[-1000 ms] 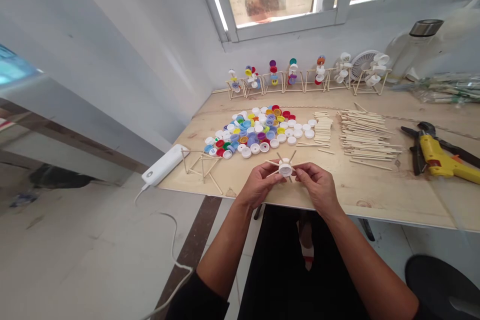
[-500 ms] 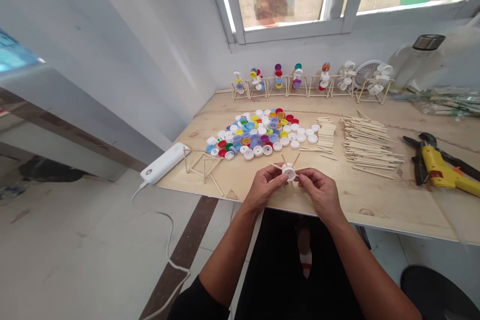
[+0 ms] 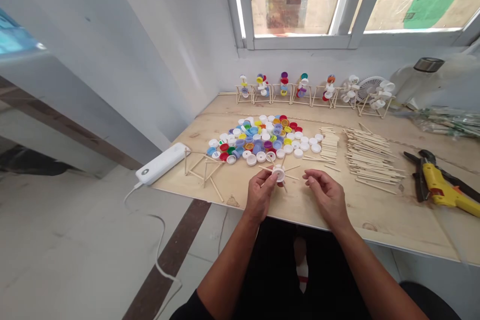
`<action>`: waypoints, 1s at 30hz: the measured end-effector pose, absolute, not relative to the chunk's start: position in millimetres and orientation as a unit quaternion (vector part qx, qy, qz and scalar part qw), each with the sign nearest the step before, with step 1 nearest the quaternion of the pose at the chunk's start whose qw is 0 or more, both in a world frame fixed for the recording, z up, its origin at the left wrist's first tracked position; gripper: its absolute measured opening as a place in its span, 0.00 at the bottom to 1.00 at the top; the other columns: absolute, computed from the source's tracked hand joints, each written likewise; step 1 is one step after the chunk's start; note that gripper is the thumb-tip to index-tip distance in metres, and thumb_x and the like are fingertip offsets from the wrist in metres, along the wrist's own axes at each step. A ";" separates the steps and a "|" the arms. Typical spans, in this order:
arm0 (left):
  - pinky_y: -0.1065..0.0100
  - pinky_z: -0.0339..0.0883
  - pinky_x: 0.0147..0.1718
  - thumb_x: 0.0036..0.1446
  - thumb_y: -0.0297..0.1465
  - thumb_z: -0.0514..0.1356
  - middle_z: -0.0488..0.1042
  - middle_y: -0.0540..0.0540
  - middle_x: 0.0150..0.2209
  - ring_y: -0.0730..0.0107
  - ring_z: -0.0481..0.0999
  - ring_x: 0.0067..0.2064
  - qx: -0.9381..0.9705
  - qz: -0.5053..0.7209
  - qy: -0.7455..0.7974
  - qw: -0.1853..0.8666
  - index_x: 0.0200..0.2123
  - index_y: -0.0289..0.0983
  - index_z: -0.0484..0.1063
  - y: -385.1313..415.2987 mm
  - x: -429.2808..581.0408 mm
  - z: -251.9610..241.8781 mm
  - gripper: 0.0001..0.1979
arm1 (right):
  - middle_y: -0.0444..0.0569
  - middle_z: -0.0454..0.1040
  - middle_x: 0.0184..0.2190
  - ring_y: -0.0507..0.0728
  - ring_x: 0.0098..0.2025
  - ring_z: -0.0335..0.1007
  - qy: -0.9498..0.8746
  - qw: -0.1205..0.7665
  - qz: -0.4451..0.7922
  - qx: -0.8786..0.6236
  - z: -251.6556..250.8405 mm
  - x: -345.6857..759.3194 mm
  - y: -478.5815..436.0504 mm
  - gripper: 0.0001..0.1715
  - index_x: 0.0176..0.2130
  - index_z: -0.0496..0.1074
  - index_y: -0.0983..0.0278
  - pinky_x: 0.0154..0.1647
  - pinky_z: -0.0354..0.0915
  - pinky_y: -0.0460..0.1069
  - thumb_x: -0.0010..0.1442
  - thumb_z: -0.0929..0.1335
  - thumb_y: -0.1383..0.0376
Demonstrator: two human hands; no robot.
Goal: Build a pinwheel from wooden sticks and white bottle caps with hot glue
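My left hand (image 3: 260, 191) pinches a white bottle cap (image 3: 278, 175) with several thin wooden sticks radiating from its rim like spokes. To the right of it, my right hand (image 3: 325, 192) is apart from the cap, its fingers loosely curled and a gap between thumb and forefinger; nothing shows in it. Beyond both hands lies a heap of coloured bottle caps (image 3: 258, 145). Short sticks (image 3: 329, 144) lie by the heap, and a larger pile of sticks (image 3: 373, 155) is farther right.
A yellow glue gun (image 3: 437, 185) and black-handled pliers (image 3: 416, 175) lie at the right. At the left are a stick frame (image 3: 202, 166) and a white power bank (image 3: 163, 162) with a cable. Small cap wheels on stick stands (image 3: 284, 91), a fan (image 3: 369, 90) and a bottle (image 3: 422, 85) line the wall.
My right hand has let go of the spoked cap and drawn away to the right. My left hand still holds the cap, now slightly farther left. The view has tilted up slightly.
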State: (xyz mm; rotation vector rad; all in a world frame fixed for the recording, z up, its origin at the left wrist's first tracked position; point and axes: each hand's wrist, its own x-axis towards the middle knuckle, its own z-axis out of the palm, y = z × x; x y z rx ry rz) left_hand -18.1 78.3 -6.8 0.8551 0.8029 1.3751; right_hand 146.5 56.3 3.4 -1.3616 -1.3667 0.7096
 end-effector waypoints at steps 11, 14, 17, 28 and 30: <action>0.68 0.62 0.35 0.47 0.39 0.66 0.73 0.48 0.26 0.70 0.70 0.30 0.384 0.589 0.359 0.614 0.35 0.33 0.74 80.3 -19.8 -8.4 0.16 | 0.55 0.74 0.48 0.64 0.54 0.60 -0.794 0.163 -0.117 -0.573 1.3 155.9 100.2 0.17 0.46 0.73 0.66 0.52 0.51 0.57 0.63 0.60 0.66; 0.68 0.62 0.35 0.46 0.39 0.66 0.73 0.48 0.27 0.70 0.70 0.30 0.393 0.585 0.360 0.611 0.36 0.33 0.74 80.9 -20.5 -9.3 0.17 | 0.56 0.72 0.51 0.65 0.56 0.58 -0.795 0.139 -0.129 -0.575 -2.0 155.7 103.9 0.18 0.48 0.72 0.67 0.54 0.48 0.58 0.63 0.60 0.65; 0.68 0.62 0.35 0.47 0.39 0.66 0.73 0.48 0.27 0.71 0.69 0.30 0.399 0.582 0.359 0.611 0.36 0.34 0.74 81.3 -20.7 -9.3 0.17 | 0.56 0.71 0.52 0.66 0.57 0.57 -0.793 0.124 -0.137 -0.580 -4.1 158.5 105.5 0.19 0.49 0.71 0.67 0.55 0.46 0.60 0.64 0.59 0.64; 0.69 0.62 0.34 0.48 0.39 0.65 0.72 0.47 0.27 0.70 0.69 0.30 0.416 0.575 0.366 0.602 0.35 0.34 0.74 80.3 -20.8 -7.6 0.15 | 0.54 0.71 0.53 0.64 0.57 0.58 -0.788 0.107 -0.153 -0.587 -5.1 180.2 94.8 0.21 0.48 0.72 0.68 0.57 0.44 0.61 0.65 0.56 0.64; 0.68 0.62 0.34 0.47 0.40 0.65 0.72 0.47 0.27 0.70 0.69 0.30 0.415 0.574 0.372 0.600 0.35 0.34 0.74 80.3 -20.8 -7.1 0.16 | 0.54 0.71 0.54 0.64 0.56 0.59 -0.786 0.108 -0.154 -0.588 -6.0 185.1 93.2 0.21 0.49 0.71 0.68 0.57 0.44 0.61 0.66 0.56 0.64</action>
